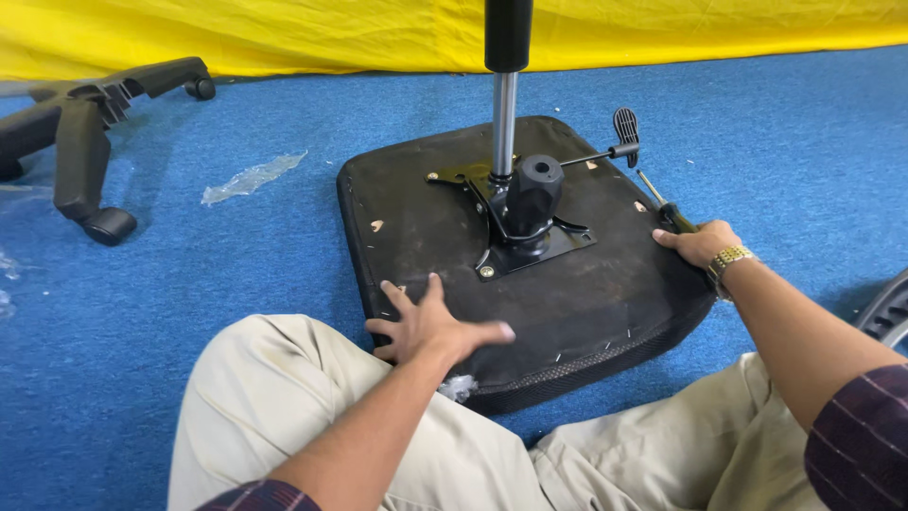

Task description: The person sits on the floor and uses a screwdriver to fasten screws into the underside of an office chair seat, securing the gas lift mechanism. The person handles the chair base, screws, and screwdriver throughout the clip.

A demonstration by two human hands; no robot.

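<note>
2 hands work here: the left hand [430,326] lies flat, fingers spread, on the upturned seat [567,303] at frame centre; the right hand [698,243] pinches a screwdriver [662,203]. Firm downward pressure should steady the seat.

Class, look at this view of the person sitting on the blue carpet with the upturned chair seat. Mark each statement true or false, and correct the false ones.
1. The left hand lies flat on the seat underside. True.
2. The right hand holds a hammer. False: it grips a screwdriver.
3. The gas cylinder stands upright in the mechanism plate. True.
4. The wheeled chair base is fitted onto the cylinder. False: it lies apart on the carpet.
</note>
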